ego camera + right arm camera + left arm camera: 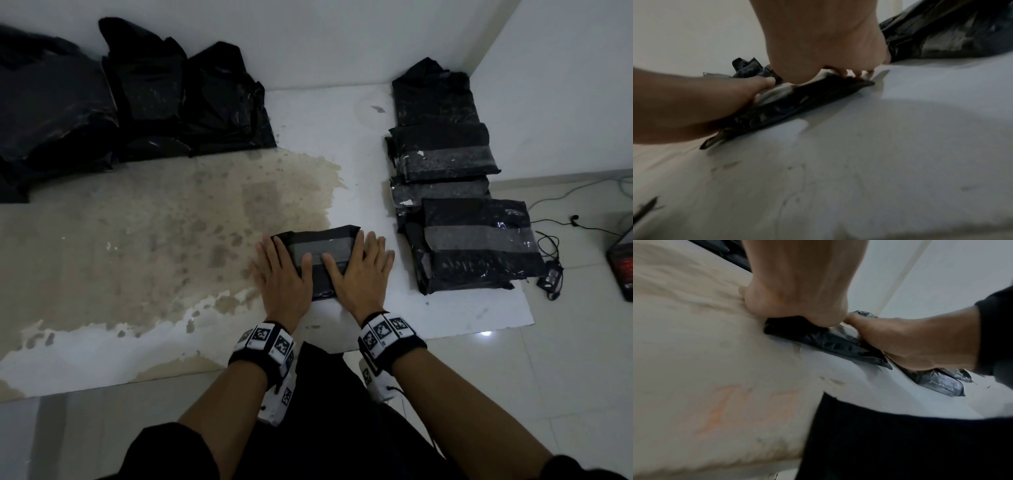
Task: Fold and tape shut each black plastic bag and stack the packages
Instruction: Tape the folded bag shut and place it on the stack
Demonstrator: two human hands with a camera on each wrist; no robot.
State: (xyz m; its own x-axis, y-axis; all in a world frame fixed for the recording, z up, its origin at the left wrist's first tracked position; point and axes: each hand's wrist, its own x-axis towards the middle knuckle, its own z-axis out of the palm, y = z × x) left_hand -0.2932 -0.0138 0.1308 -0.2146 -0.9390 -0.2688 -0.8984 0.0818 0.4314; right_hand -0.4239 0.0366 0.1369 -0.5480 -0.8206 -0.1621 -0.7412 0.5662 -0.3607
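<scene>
The left hand [281,270] and right hand [359,267] lay flat, fingers spread, pressing the taped package [318,255] on the white surface [445,315], beside the stack [462,240]. Probably best was smoothing the tape [322,247] outward firmly, so both ends stick.

A white board [445,315], stained brown across its left part, is lying on the pale tiled floor [565,377]. Black cables [548,240] are trailing beside a dark device [621,265] at the right edge.
</scene>
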